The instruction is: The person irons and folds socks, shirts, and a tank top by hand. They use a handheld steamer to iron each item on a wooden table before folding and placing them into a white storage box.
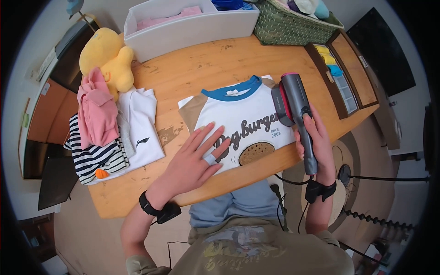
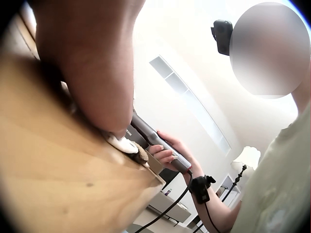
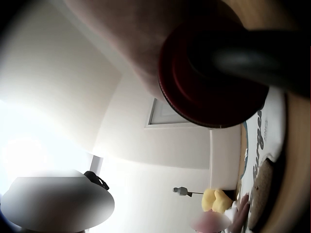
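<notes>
A folded white T-shirt with a blue collar, tan sleeves and "Big burger" print lies on the wooden table. My left hand rests on its lower left part, fingers spread and straight, a pale ring-like band on one finger. My right hand grips the handle of a grey and red handheld garment steamer. The steamer's flat head overlaps the shirt's right side in the head view. From the left wrist, the right hand shows with its fingers curled round the handle.
At the left lie a striped garment, a pink garment, a white garment and a yellow plush toy. A white bin and green woven basket stand behind. An open wooden box sits right. The steamer's cord hangs off the front edge.
</notes>
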`<state>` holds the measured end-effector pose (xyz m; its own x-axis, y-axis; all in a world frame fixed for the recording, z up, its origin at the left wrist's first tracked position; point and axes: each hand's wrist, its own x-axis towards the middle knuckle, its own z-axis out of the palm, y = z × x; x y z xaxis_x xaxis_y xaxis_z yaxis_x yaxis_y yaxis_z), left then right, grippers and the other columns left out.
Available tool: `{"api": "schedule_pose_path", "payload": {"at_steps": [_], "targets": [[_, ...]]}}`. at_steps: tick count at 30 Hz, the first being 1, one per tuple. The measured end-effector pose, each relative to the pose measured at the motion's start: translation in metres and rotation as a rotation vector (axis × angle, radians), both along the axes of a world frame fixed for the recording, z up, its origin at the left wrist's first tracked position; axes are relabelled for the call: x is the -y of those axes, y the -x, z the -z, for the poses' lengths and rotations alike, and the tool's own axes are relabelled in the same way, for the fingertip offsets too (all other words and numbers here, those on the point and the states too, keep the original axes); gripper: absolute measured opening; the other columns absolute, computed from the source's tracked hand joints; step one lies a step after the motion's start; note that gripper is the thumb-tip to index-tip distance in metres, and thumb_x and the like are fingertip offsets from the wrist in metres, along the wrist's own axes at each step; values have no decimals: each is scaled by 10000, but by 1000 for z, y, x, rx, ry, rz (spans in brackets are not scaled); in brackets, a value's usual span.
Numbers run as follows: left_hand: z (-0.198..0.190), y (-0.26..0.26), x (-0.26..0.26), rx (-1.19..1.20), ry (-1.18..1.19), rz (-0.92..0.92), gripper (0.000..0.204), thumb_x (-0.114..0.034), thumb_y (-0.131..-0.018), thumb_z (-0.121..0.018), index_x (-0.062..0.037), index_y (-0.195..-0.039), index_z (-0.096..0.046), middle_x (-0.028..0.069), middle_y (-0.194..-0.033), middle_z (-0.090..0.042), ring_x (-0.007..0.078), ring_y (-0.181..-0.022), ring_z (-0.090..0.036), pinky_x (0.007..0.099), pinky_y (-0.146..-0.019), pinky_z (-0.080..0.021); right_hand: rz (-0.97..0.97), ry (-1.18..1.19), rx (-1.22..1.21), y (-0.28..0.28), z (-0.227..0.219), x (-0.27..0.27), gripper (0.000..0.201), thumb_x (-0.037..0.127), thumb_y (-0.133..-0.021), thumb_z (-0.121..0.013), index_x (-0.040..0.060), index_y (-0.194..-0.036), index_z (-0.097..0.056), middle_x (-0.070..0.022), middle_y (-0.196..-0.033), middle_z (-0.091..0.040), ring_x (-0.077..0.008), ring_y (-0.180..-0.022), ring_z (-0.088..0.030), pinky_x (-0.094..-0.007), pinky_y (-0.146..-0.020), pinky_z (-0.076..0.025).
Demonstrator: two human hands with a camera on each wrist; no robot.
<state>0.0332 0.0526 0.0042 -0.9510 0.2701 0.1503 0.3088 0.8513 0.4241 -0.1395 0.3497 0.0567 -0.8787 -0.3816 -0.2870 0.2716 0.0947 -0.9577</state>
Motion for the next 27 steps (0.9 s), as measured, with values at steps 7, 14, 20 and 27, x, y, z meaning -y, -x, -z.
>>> {"api": "schedule_pose_path", "payload": {"at_steps": [7,14,20,27], "targets": [[-1,1,2,-22,20,10,609,-289,-996,-661,-142,-1565,-501,102,-1672,-376,344,-1573,-287,497,-1274,-275,102,47,9,15,10,-15,590,377,-1107,-540,164,-1619,-339,-69,-735,-594,-114,-429,-526,-257,-371,-398],[0,1,2,-27,-2,11,612,-280,-985,-679,-138,-1557,-512,98,-1667,-385,342,-1569,-297,503,-1273,-279,138,201,36,5,-1,-24,583,310,-1114,-520,140,-1630,-310,-86,-732,-595,-121,-427,-536,-255,-372,-406],[-3,2,2,2,-13,6,629,-259,-981,-677,-172,-1577,-495,86,-1676,-376,346,-1575,-284,520,-1277,-267,11,134,-35,-32,-19,-19,633,257,-1117,-500,128,-1673,-227,-110,-730,-609,-136,-425,-548,-260,-393,-437],[-4,3,2,11,-20,1,634,-222,-967,-683,-176,-1573,-501,86,-1672,-386,347,-1573,-291,519,-1274,-277,-97,25,97,-51,-13,-11,667,237,-1106,-547,154,-1683,-223,-87,-740,-613,-110,-455,-534,-250,-438,-443]]}}
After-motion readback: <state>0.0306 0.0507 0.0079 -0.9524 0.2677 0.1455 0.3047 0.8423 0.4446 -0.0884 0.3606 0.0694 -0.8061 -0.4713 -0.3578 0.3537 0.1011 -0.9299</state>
